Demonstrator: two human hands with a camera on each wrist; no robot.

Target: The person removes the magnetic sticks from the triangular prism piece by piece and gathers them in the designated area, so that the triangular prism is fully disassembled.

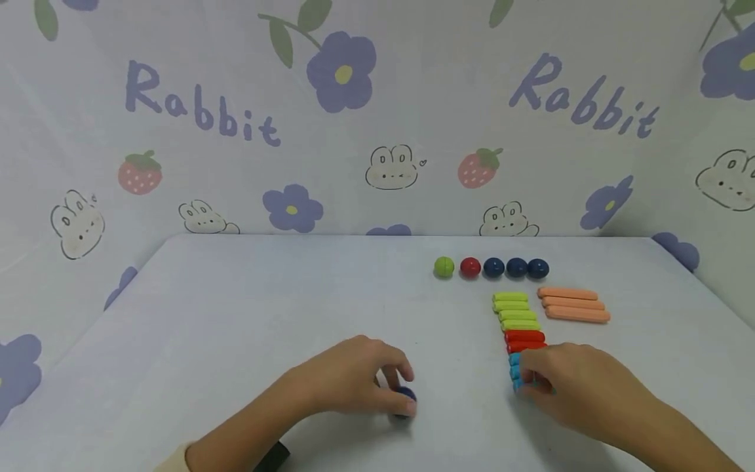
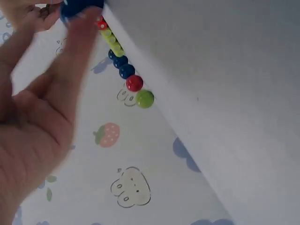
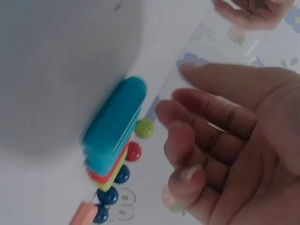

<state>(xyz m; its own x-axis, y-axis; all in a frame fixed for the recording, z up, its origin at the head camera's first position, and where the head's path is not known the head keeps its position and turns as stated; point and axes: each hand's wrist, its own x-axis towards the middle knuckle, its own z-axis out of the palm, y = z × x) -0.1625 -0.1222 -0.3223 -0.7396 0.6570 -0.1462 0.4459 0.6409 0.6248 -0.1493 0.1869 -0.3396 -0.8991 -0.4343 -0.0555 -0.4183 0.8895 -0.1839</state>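
My left hand is low over the white table, thumb and fingers around a dark blue ball. In the left wrist view the thumb lies against that ball, and the fingers are partly cut off. To the right, my right hand hovers beside the near end of a column of short sticks, overlapping the blue sticks. From the right wrist, its fingers look loosely bent with nothing between them, apart from the stacked-looking blue sticks.
Beyond the blue sticks the column continues with red sticks and several yellow-green sticks. Three orange sticks lie to its right. Along the back is a row: a green ball, a red ball and three dark blue balls. A patterned cloth stands behind.
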